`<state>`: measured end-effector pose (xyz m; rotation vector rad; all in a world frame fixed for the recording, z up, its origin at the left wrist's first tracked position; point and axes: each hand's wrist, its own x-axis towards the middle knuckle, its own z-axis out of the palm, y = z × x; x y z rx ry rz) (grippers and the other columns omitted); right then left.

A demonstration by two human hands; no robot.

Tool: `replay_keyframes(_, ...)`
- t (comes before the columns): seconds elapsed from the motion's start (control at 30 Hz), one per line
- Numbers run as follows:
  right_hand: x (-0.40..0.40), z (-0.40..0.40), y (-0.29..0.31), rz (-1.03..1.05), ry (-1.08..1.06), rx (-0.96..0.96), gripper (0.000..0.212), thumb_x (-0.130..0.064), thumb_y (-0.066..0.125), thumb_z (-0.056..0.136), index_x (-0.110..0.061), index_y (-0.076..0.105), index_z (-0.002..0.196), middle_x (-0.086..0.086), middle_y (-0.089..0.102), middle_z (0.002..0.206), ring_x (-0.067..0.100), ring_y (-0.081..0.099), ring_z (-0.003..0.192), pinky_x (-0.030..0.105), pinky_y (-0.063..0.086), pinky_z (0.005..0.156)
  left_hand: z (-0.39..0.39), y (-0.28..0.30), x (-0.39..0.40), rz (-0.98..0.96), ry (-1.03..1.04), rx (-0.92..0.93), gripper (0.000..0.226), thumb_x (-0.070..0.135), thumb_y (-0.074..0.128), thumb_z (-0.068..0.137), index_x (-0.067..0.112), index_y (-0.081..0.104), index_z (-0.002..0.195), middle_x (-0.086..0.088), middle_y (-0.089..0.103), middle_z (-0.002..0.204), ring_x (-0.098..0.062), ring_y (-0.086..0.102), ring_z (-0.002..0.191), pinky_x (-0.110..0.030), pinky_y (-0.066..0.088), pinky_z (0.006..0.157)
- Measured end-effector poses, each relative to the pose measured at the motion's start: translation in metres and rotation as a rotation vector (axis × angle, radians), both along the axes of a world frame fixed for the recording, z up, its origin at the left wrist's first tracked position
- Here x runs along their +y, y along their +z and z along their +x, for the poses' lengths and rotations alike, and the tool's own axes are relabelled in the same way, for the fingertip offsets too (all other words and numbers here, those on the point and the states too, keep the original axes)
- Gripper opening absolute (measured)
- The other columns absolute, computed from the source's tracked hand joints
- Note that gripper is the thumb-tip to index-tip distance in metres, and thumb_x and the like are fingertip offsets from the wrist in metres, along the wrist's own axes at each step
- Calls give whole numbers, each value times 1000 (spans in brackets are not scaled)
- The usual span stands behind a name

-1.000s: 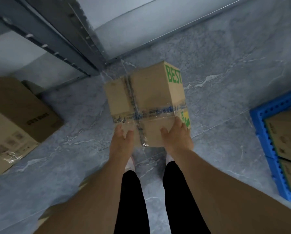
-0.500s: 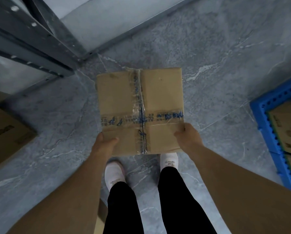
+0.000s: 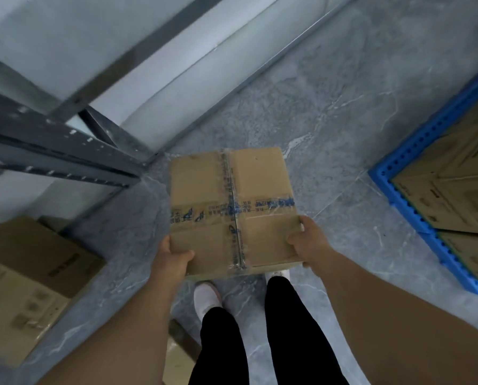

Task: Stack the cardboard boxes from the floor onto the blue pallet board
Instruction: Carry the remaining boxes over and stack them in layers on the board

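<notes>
You hold the taped box (image 3: 232,209) above the floor by its near corners, left hand (image 3: 174,257) and right hand (image 3: 307,243) clamped, so it may tip forward before reaching the blue pallet (image 3: 399,184).

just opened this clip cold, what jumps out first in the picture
A taped cardboard box sits dead centre, gripped at its near corners by the left hand and right hand, above the person's white shoes. At the right edge a blue pallet already carries boxes. At lower left another box lies on the grey floor beside a metal shelf frame.
</notes>
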<state>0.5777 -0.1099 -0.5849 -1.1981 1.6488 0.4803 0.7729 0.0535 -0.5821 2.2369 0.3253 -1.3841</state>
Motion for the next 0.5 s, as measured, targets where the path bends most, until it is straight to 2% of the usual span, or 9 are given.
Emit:
replay_keyframes(0.1, 0, -15, 51, -8, -69, -17, 59, -8, 45, 90, -26, 26, 144, 11, 49, 125, 27, 49, 98, 38, 46, 83, -8, 53, -13, -35, -35, -23, 72, 10, 58, 90, 21, 16, 148, -6, 28, 151, -31, 37, 131, -46, 37, 105)
replay_keyframes(0.17, -1, -26, 85, -32, -97, -27, 60, -9, 45, 89, -26, 24, 143, 11, 49, 122, 27, 49, 95, 35, 45, 75, -14, 87, -23, -73, -61, -36, 73, 10, 58, 90, 22, 16, 148, -6, 26, 152, -32, 36, 132, -50, 36, 105)
replay_keyframes(0.23, -2, -37, 120, -74, -115, -23, 63, -11, 49, 88, -22, 22, 144, 13, 49, 125, 28, 51, 98, 32, 44, 69, -20, 120, -34, -118, -103, -60, 73, 8, 59, 88, 21, 19, 148, -7, 32, 149, -32, 40, 129, -50, 39, 103)
replay_keyframes(0.37, -6, -58, 188, -134, -201, -22, 66, -17, 58, 88, -12, 23, 144, 14, 46, 134, 32, 49, 118, 37, 46, 90, -36, 185, -59, -226, -180, -94, 62, 3, 60, 85, 19, 34, 139, -11, 54, 128, -29, 55, 105, -43, 47, 88)
replay_keyframes(0.5, -20, -82, 248, -209, -299, -72, 51, -16, 59, 86, -9, 40, 132, 14, 55, 123, 31, 55, 110, 38, 50, 86, -52, 245, -92, -319, -270, -142, 62, 1, 61, 84, 19, 38, 138, -12, 57, 124, -30, 56, 107, -47, 46, 94)
